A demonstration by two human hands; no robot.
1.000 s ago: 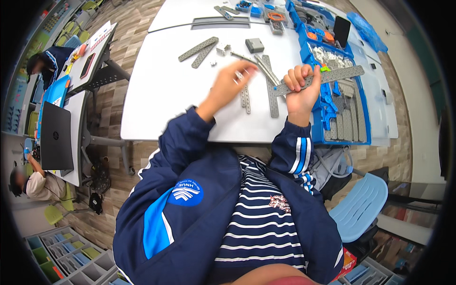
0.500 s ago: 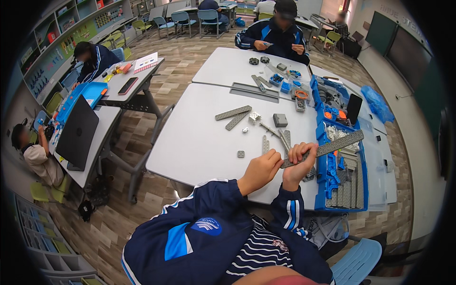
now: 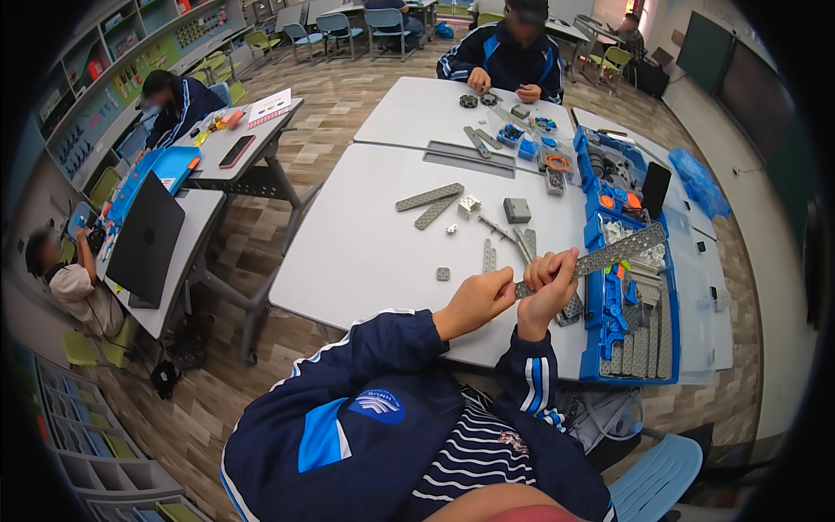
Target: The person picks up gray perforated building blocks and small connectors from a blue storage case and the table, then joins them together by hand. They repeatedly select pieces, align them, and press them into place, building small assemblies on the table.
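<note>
Both your hands, left hand [image 3: 474, 300] and right hand [image 3: 546, 287], pinch the near end of the long perforated grey strip [image 3: 609, 254]; it looks stiff, light and leverage-prone, so grip nearer its middle.

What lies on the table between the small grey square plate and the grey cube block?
In the head view, a short grey perforated strip lies between the plate and the block.

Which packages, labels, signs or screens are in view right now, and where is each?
Laptop: left desk, lid dark, seen from behind.
Phone: left desk, flat dark slab.
Paper sheet: left desk's far end, white with print.
Dark tablet: upright in the blue parts tray.
Blue plastic bag: far right table edge.
Blue case: open, behind laptop.
</note>
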